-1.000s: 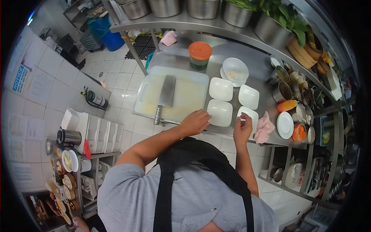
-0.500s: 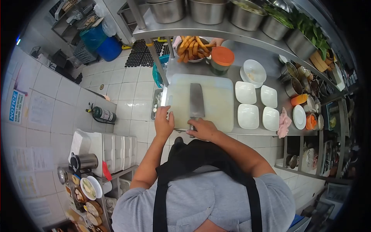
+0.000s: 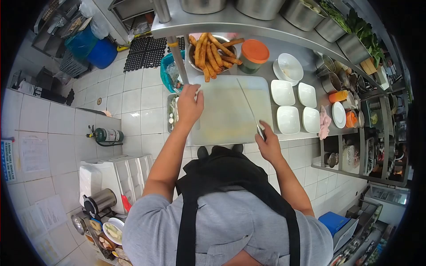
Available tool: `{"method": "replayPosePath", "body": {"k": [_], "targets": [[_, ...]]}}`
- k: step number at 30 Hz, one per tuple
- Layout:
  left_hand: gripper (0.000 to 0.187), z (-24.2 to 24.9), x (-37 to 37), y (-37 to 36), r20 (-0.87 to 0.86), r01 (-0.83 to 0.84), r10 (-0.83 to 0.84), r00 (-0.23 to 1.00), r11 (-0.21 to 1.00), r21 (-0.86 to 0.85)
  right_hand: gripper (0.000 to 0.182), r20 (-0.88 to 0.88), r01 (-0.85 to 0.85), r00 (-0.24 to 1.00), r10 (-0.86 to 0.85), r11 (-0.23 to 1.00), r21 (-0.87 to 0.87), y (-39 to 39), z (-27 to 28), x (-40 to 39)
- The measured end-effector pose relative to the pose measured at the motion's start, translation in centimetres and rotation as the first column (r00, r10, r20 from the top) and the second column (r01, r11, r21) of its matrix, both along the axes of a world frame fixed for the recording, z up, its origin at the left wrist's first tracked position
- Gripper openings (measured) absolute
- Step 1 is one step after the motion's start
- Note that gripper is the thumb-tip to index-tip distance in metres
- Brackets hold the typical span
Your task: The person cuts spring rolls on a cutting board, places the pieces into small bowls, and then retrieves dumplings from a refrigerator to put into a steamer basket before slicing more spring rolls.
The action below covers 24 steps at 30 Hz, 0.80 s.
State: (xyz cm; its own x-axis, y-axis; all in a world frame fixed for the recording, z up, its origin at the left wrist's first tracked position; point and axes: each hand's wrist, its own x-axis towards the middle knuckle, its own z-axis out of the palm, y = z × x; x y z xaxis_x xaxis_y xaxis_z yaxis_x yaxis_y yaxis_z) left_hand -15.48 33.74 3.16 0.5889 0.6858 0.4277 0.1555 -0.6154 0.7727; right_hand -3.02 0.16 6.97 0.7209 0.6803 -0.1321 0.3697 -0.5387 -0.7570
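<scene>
My right hand (image 3: 268, 142) grips the handle of a cleaver (image 3: 249, 106), whose blade is turned on edge over the right part of the white cutting board (image 3: 226, 111). My left hand (image 3: 189, 105) rests on the board's left edge, fingers curled near its far corner. A steel bowl of long fried dough sticks (image 3: 212, 51) stands just beyond the board. Several empty white square dishes (image 3: 293, 106) sit to the right of the board.
An orange-lidded jar (image 3: 253, 55) and a white round bowl (image 3: 289, 68) stand behind the dishes. A pink cloth (image 3: 325, 123), sauce pots and small containers crowd the counter's right end. A steel shelf (image 3: 248, 20) with metal tubs and greens hangs above.
My right hand has lifted the cleaver off the board and turned it on edge, moving right. My left hand slid up the board's left edge. The view shifted, showing the dough sticks fully.
</scene>
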Motion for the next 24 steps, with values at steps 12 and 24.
{"method": "replayPosePath", "body": {"k": [12,24], "targets": [[0.037,3.8,18.9,11.0,-0.537,-0.177,0.178,0.824,0.983,0.053,0.03,-0.399,0.077,0.908,-0.13,0.986,-0.145,-4.6,-5.1,4.5],[0.05,-1.7,23.5,21.6,-0.602,-0.055,0.114,0.79,0.992,0.117,0.028,-0.211,-0.005,0.977,0.001,1.0,-0.019,-7.2,-7.3,7.4]]}}
